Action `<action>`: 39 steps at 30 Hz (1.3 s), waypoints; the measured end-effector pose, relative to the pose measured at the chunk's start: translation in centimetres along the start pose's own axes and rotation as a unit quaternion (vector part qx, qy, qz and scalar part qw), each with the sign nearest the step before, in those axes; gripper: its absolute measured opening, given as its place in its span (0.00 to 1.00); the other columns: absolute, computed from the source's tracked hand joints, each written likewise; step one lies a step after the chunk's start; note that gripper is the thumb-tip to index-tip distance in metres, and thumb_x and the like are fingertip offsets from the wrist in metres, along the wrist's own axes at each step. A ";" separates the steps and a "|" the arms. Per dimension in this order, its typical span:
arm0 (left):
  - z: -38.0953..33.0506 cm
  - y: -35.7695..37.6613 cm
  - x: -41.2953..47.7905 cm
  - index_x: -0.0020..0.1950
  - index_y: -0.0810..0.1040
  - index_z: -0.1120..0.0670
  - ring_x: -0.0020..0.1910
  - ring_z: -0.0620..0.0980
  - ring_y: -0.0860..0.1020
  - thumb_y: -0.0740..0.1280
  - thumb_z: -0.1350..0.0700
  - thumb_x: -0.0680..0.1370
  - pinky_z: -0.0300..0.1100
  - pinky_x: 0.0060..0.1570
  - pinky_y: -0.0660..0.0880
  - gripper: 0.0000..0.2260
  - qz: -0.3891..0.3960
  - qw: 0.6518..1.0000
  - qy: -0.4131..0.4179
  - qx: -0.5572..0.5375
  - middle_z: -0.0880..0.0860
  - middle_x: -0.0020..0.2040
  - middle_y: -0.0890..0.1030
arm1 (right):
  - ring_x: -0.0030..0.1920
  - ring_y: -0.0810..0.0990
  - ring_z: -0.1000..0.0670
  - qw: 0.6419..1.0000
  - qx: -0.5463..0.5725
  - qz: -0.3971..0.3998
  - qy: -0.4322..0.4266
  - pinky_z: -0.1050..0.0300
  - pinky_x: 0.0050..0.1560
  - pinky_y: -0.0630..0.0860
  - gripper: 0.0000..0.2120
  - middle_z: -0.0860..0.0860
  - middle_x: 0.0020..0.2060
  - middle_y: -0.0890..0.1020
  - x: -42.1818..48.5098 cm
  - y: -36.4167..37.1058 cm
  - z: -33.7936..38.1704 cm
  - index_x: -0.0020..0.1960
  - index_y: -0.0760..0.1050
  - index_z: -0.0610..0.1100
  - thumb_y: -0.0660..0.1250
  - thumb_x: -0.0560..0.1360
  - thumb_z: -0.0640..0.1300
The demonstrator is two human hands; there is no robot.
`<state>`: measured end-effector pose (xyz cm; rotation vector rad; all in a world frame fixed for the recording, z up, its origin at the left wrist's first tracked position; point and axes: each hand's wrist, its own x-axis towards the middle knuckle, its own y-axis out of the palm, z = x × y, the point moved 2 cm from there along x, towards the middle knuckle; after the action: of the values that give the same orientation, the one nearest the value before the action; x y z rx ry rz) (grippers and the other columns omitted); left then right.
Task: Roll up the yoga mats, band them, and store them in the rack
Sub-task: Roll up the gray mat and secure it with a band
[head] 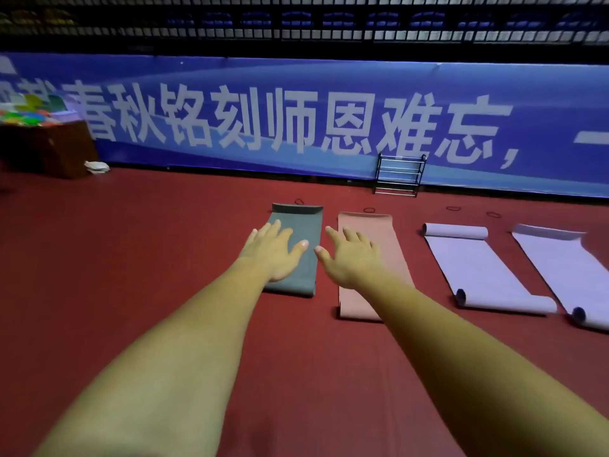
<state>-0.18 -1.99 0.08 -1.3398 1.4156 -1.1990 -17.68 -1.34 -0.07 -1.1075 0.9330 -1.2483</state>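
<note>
Several yoga mats lie unrolled side by side on the red floor. A grey-green mat point(304, 222) is on the left and a pink mat point(389, 232) lies beside it. Two lilac mats point(474, 262) point(566, 258) with curled ends lie to the right. My left hand point(275, 250) reaches out over the grey-green mat with fingers spread, holding nothing. My right hand point(352, 255) is spread over the pink mat's left edge, also holding nothing. Dark bands point(369, 210) point(299, 201) point(453, 208) lie on the floor past the mats' far ends. A small black metal rack point(399, 174) stands against the banner.
A long blue banner point(296, 120) with white lettering closes off the far side. A dark wooden box point(49, 150) with colourful items on top stands at far left, with a white cloth point(97, 167) on the floor next to it. Red floor point(164, 225) stretches left of the mats.
</note>
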 end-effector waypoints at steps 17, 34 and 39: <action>12.7 6.4 16.9 0.82 0.57 0.51 0.82 0.54 0.49 0.46 0.35 0.83 0.51 0.79 0.41 0.31 0.081 0.996 0.002 0.022 0.55 0.83 0.51 | 0.81 0.51 0.40 0.996 -0.006 0.085 0.013 0.39 0.79 0.49 0.31 0.44 0.83 0.52 18.5 10.7 6.1 0.83 0.48 0.54 0.46 0.84 0.64; 23.9 12.5 49.6 0.82 0.56 0.51 0.82 0.53 0.49 0.47 0.36 0.83 0.51 0.79 0.41 0.31 0.113 0.992 -0.053 0.018 0.54 0.83 0.52 | 0.81 0.51 0.39 0.989 0.017 0.146 0.030 0.39 0.79 0.47 0.30 0.43 0.82 0.52 52.8 19.4 6.6 0.83 0.49 0.54 0.47 0.84 0.63; 26.5 14.8 57.9 0.82 0.56 0.51 0.82 0.53 0.49 0.47 0.36 0.83 0.52 0.79 0.41 0.31 0.122 0.992 -0.042 0.012 0.54 0.83 0.52 | 0.81 0.50 0.39 0.984 0.021 0.166 0.053 0.39 0.79 0.46 0.30 0.43 0.82 0.53 60.3 22.3 6.5 0.83 0.49 0.54 0.46 0.84 0.63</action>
<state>17.43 -62.51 -17.30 -1.1493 1.4531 -0.9829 0.76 -60.76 -17.53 -0.8178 1.1163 -1.0530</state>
